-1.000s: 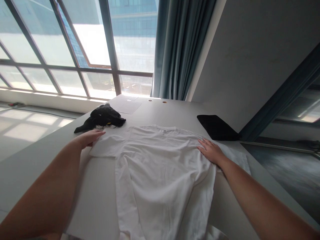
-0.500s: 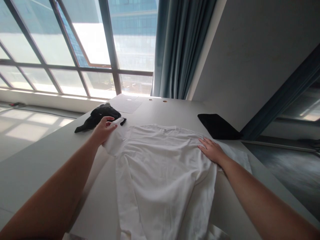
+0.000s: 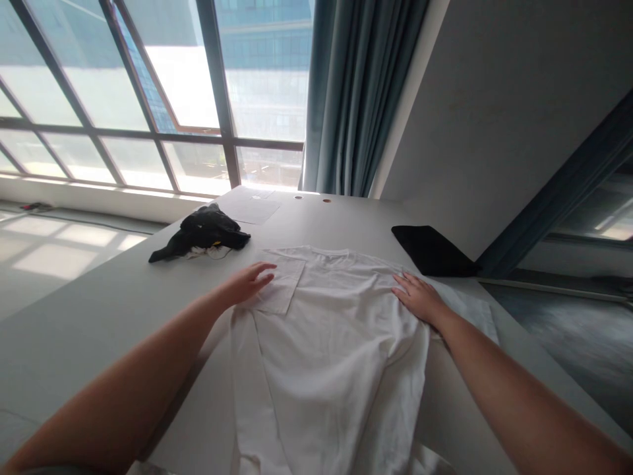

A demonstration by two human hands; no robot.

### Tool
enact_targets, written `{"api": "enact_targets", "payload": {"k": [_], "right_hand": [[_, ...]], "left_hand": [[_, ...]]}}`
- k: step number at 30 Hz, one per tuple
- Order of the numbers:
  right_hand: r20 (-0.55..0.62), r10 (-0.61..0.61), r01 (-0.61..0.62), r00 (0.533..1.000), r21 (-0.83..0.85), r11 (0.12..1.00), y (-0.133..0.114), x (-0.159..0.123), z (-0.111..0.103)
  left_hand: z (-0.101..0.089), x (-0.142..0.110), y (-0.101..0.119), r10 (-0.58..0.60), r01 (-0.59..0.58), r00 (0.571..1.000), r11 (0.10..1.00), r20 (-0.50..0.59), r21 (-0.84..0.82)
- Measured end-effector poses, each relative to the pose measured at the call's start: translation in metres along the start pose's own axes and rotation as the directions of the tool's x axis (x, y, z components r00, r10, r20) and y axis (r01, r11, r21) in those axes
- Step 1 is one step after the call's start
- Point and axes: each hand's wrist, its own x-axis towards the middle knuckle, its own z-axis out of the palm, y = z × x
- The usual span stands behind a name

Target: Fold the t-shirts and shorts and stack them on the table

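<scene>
A white T-shirt lies spread on the white table, its collar toward the window and its lower part running out of view at the bottom. Its left sleeve is folded inward over the shirt's body. My left hand is at that fold, fingers apart, with nothing gripped. My right hand lies flat with spread fingers on the shirt's right shoulder. Beyond it, the right sleeve stretches outward across the table.
A crumpled black cloth bundle sits at the table's left edge. The flat black object lies at the right, near the wall. Paper rests toward the back of the table. A grey-blue curtain hangs beside the windows.
My left hand has moved right and nearer, laying the left sleeve over the shirt's body and letting go of it. My right hand has stayed in place.
</scene>
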Motion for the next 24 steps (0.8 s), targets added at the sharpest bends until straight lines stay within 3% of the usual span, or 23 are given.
{"api": "enact_targets", "payload": {"k": [3,8,15,19,24], "right_hand": [[-0.008,-0.002,0.002,1.0,0.004,1.0,0.001,0.0,0.001],[-0.014,-0.002,0.002,1.0,-0.002,1.0,0.002,0.001,0.003],[-0.013,0.007,-0.007,1.0,0.041,0.999,0.015,-0.002,0.006],[-0.036,0.169,-0.168,0.985,0.04,0.985,0.048,-0.015,0.013],[-0.023,0.317,-0.317,0.948,0.017,0.948,0.091,-0.035,0.022]], "left_hand": [[0.014,0.001,-0.013,-0.031,-0.007,0.991,0.958,0.13,0.288],[0.023,0.003,-0.01,-0.131,0.035,0.976,0.883,0.174,0.468],[0.02,0.009,-0.005,-0.229,0.129,0.962,0.862,0.15,0.49],[0.018,0.011,-0.012,-0.276,0.193,0.956,0.854,0.105,0.484],[0.017,0.011,-0.016,-0.269,0.194,0.959,0.854,0.09,0.482]]}}
